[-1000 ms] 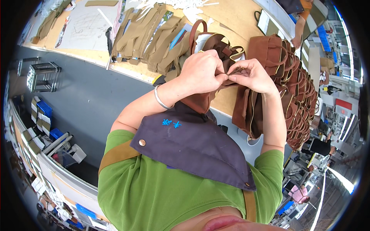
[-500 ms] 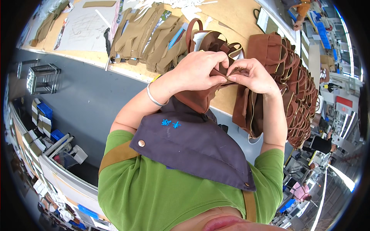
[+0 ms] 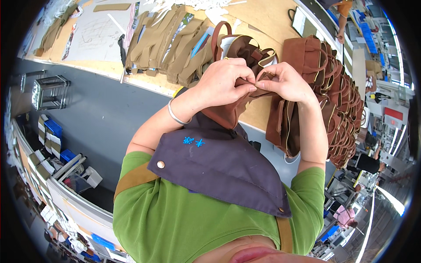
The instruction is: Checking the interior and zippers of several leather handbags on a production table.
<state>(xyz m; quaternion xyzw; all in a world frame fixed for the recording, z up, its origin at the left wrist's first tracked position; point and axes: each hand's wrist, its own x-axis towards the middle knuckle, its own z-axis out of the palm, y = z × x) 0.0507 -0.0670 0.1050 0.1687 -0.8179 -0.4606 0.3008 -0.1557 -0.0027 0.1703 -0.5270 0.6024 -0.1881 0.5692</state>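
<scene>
A reddish-brown handbag [image 3: 223, 115] hangs between my forearms at the table's near edge, its dark brown lining showing at the top. My left hand [image 3: 228, 81] pinches the brown material at the bag's opening between thumb and fingers. Close against it, my right hand [image 3: 285, 83] pinches the same material, and the two thumbs nearly meet. Just what lies under the fingertips is too small to make out. Behind the hands rise a brown loop handle [image 3: 220, 30] and gold zipper edging.
Several matching brown bags [image 3: 335, 96] are piled along the right. Stacks of tan strips [image 3: 162, 44] lie on the wooden table [image 3: 258, 13] beyond my left hand. White scraps are at the back, and a metal stool [image 3: 49, 92] stands at left. Other people work at far right.
My fingertips have shifted slightly and come closer together on the bag's material. The bag itself stays in about the same place.
</scene>
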